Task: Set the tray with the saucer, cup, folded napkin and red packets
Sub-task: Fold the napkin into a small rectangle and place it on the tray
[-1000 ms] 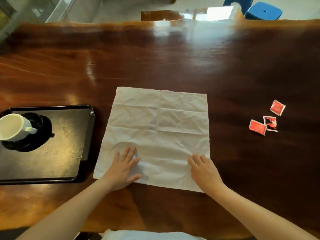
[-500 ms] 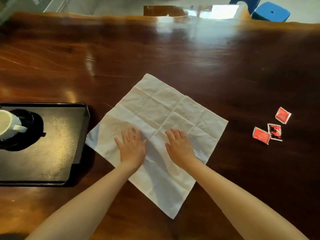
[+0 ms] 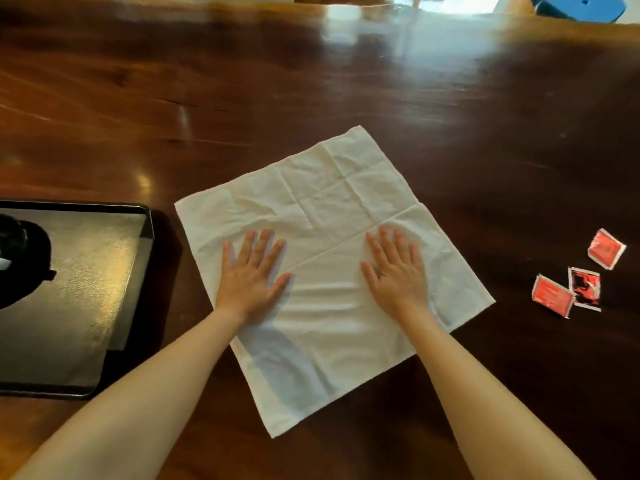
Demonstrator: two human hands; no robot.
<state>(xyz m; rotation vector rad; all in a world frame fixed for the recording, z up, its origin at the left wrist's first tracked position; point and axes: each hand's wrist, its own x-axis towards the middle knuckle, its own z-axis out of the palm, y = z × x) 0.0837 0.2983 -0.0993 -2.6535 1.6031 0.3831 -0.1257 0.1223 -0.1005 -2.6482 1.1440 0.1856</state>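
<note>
A white cloth napkin (image 3: 332,202) lies spread flat and turned diagonally on the dark wooden table. My left hand (image 3: 251,277) presses flat on its left half, fingers straight. My right hand (image 3: 396,271) presses flat on its right half, fingers spread. A black tray (image 3: 90,306) sits at the left, with the black saucer (image 3: 20,268) partly cut off at the frame's edge; only a sliver of the white cup shows. Three red packets (image 3: 550,296) lie loose on the table at the right.
The wooden table (image 3: 311,81) stretches far ahead with bare, glossy surface. A blue stool (image 3: 581,6) stands beyond its far right edge.
The napkin has been rotated from square-on to diagonal. Both hands moved from its near edge toward the middle, then spread apart, smoothing it. The view shifted right, hiding most of the cup.
</note>
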